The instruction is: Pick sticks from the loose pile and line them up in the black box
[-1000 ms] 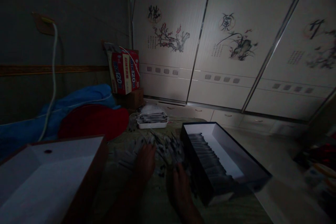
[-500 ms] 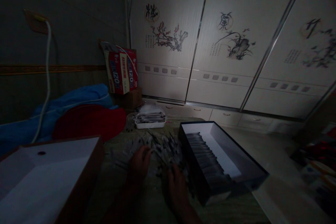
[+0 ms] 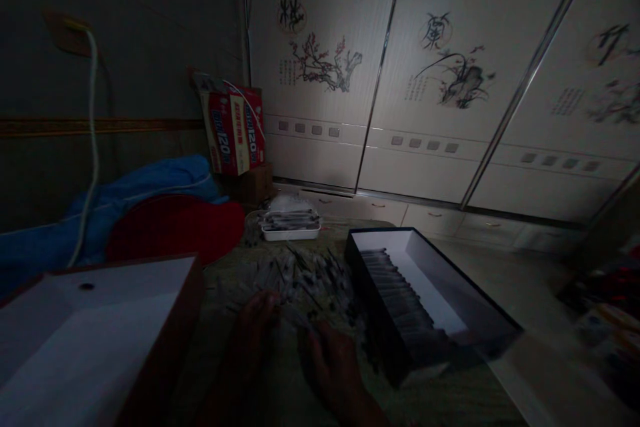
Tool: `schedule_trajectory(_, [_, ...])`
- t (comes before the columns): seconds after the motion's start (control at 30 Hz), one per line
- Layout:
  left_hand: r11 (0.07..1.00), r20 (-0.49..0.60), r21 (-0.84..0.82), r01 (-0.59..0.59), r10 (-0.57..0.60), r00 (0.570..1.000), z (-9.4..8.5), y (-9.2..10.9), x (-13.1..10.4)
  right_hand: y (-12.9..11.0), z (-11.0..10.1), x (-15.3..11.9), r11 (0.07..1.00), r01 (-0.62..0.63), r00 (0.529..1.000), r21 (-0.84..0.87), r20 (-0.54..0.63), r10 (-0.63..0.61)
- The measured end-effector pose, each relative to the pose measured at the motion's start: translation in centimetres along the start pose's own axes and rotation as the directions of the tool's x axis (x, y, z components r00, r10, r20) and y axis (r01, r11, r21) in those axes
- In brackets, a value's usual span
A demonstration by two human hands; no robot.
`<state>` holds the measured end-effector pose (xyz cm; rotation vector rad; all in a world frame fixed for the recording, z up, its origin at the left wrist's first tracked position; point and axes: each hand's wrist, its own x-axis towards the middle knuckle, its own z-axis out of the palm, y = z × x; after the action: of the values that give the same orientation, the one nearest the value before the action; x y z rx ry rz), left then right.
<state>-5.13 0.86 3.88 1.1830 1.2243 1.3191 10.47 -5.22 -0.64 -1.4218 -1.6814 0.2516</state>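
In dim light, a loose heap of clear, dark-tipped pens lies on the table. At its near left edge is my left hand, fingers curled together; what they pinch is too dark to make out. My right hand is closed around the end of a clear pen, which points toward the left fingertips. To the right stands an open dark box with a white inside. A row of similar pens lies side by side along its left part.
A brown-red open box with a white inside stands at left. Behind the heap is a white tray of pens. Blue cloth, a round red item, a red carton and a white cable are farther back.
Both hands have drawn back from the heap toward me, and a clear pen now shows between them. The view has shifted slightly.
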Motion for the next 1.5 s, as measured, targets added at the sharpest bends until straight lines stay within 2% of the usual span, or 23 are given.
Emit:
schedule_trajectory(0.17, [0.999, -0.008, 0.022, 0.038, -0.038, 0.999, 0.2, -0.2, -0.1, -0.1, 0.0, 0.0, 0.999, 0.010, 1.000, -0.038, 0.004, -0.010])
schedule_trajectory(0.37, [0.990, 0.021, 0.140, -0.006, 0.003, 1.000, 0.4, -0.2, -0.4, -0.6, -0.2, 0.1, 0.999, -0.006, 0.998, -0.035, 0.068, 0.008])
schedule_trajectory(0.57, [0.984, 0.090, 0.172, -0.040, 0.025, 0.996, 0.2, -0.7, 0.2, -0.7, -0.4, 0.1, 0.994, 0.038, 0.996, -0.102, 0.078, -0.030])
schedule_trajectory(0.73, [0.985, 0.116, 0.170, -0.042, 0.022, 0.993, -0.1, -0.7, 0.5, -0.7, -0.7, 0.1, 0.991, 0.085, 0.996, -0.100, 0.024, -0.083])
schedule_trajectory(0.87, [0.989, 0.202, 0.142, -0.032, 0.002, 0.979, -0.1, -0.6, 0.4, -0.7, -0.9, 0.3, 0.996, 0.069, 0.994, -0.049, 0.092, -0.064])
schedule_trajectory(1.0, [0.989, 0.177, 0.144, -0.027, 0.001, 0.984, 0.1, -0.4, 0.0, -0.5, -0.5, 0.1, 0.988, 0.081, 0.995, -0.132, 0.063, -0.073])
schedule_trajectory(1.27, [0.997, 0.152, 0.078, 0.020, -0.032, 0.988, 0.5, 0.6, -0.7, -0.9, 0.5, -0.2, 0.910, 0.208, 0.977, -0.358, 0.029, -0.212])
schedule_trajectory(1.37, [0.997, 0.140, 0.066, 0.041, -0.050, 0.989, 0.4, 0.0, -0.6, -1.1, 0.9, -0.5, 0.941, 0.149, 0.988, -0.303, 0.007, -0.154])
schedule_trajectory(1.5, [0.998, 0.157, 0.039, 0.041, -0.047, 0.986, 0.4, -1.2, -0.3, -1.5, 1.1, -0.6, 0.998, -0.055, 0.998, 0.020, 0.029, 0.054])
